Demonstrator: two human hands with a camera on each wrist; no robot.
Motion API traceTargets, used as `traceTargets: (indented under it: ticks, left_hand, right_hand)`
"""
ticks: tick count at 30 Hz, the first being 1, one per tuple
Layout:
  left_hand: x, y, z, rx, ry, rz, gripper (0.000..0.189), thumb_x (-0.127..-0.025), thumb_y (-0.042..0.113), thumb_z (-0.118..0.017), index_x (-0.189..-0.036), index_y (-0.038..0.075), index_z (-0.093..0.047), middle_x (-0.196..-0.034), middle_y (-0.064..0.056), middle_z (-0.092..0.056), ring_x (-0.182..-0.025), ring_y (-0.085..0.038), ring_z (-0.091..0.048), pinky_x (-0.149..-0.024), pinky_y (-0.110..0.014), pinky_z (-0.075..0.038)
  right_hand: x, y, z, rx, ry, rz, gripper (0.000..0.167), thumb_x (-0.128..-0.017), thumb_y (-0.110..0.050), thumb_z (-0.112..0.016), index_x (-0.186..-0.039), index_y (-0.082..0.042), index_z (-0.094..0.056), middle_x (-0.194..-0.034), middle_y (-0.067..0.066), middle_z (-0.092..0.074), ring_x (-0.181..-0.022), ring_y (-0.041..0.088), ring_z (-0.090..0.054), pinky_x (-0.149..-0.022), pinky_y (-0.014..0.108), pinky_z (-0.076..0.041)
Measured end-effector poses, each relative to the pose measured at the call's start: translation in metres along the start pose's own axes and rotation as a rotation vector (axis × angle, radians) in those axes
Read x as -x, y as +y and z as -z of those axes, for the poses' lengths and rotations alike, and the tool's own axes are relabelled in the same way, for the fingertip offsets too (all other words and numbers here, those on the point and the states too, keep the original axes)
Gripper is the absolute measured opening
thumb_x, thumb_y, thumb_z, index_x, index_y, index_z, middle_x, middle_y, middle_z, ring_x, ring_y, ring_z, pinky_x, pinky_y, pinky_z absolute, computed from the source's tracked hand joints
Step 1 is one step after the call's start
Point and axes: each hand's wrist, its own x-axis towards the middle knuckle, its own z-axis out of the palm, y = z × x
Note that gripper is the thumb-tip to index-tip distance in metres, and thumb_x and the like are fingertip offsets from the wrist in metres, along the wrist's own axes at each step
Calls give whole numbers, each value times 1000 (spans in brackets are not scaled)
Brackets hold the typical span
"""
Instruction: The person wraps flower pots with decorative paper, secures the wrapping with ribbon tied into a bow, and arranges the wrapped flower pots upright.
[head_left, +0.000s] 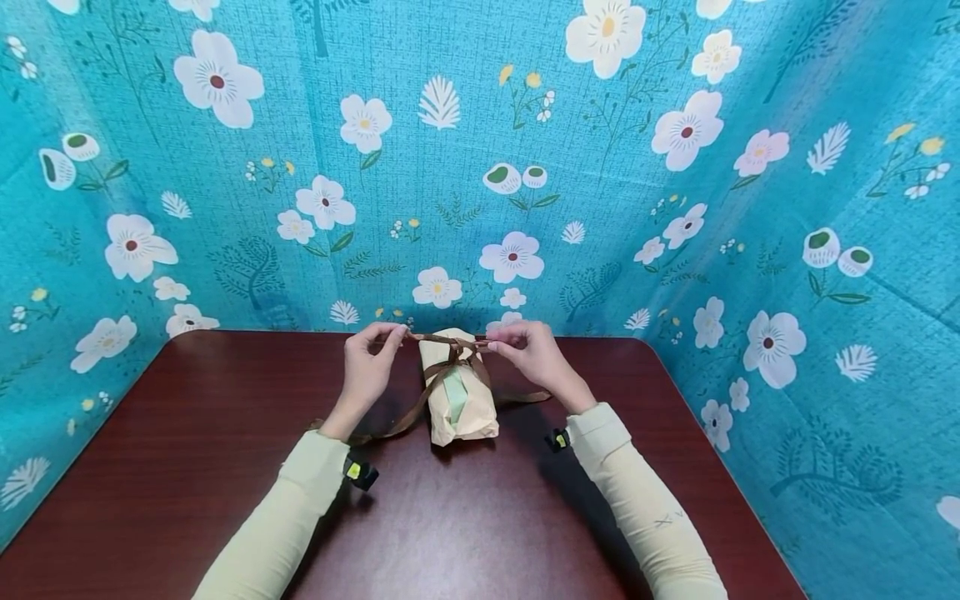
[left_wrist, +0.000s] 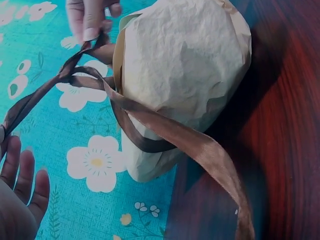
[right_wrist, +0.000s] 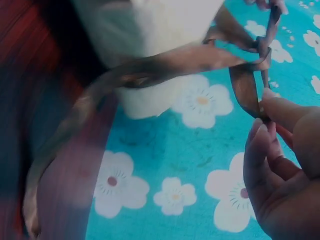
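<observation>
A package in cream paper (head_left: pixel 463 417) lies on the table with a brown ribbon (head_left: pixel 457 353) looped and crossed above it. My left hand (head_left: pixel 367 362) pinches one stretch of the ribbon on the left, between thumb and fingertips. On the other side my right hand (head_left: pixel 534 354) pinches a loop of it, seen closely in the right wrist view, where the fingertips (right_wrist: pixel 265 97) meet on the brown band. Between the hands the ribbon is drawn out to a knot (left_wrist: pixel 67 75) in the left wrist view. Loose tails hang down both sides of the package. A pale green strip (head_left: pixel 454 394) shows on the paper.
The dark reddish table (head_left: pixel 225 433) has rounded far corners. Behind it and along both sides hangs a turquoise flowered cloth (head_left: pixel 450 167). Each wrist carries a small black camera, such as the one at the left sleeve (head_left: pixel 361 473).
</observation>
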Motion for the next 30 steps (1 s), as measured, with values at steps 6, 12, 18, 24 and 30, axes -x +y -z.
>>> traceTargets:
  ticks: [6, 12, 18, 24, 30]
  left_hand:
    - [-5, -1, 12, -19, -23, 41, 17, -99, 3, -63, -102, -11, -73, -90, -22, -71, -78, -26, -64, -66, -19, -49]
    - [-13, -28, 28, -34, -117, 102, 21, -100, 7, -64, -106, -10, -74, -93, -30, -70, -72, -5, -62, -66, -21, -52]
    - [-11, -50, 45, -87, -229, 164, 22, -99, 20, -68, -108, 2, -78, -98, -18, -75, -80, -15, -67, -71, -24, -56]
    - [-4, -56, 62, -146, -337, 191, 26, -99, 25, -69, -108, 3, -78, -98, -13, -77, -85, -26, -71, -75, -34, -59]
    - [-1, -63, 75, -208, -351, 210, 26, -99, 23, -69, -108, 0, -78, -96, -15, -77, -82, -23, -69, -71, -27, -56]
  right_hand:
    - [4, 16, 4, 127, -52, -19, 10, -97, -14, -71, -94, -9, -79, -88, 2, -69, -74, 16, -53, -63, 29, -45]
    - [8, 28, 10, 154, -64, -28, 12, -98, -16, -69, -91, -11, -78, -89, 2, -69, -77, 17, -55, -67, 32, -46]
    - [13, 38, 16, 135, -98, -34, 11, -97, -13, -70, -92, -9, -78, -85, 3, -74, -72, 12, -59, -64, 29, -49]
    - [21, 46, 21, 99, -146, -35, 8, -95, -8, -72, -92, -6, -79, -82, 1, -76, -73, 11, -63, -67, 32, -53]
    - [29, 57, 25, 103, -154, -64, 8, -94, -8, -73, -94, -8, -81, -84, 0, -77, -75, 11, -66, -67, 27, -53]
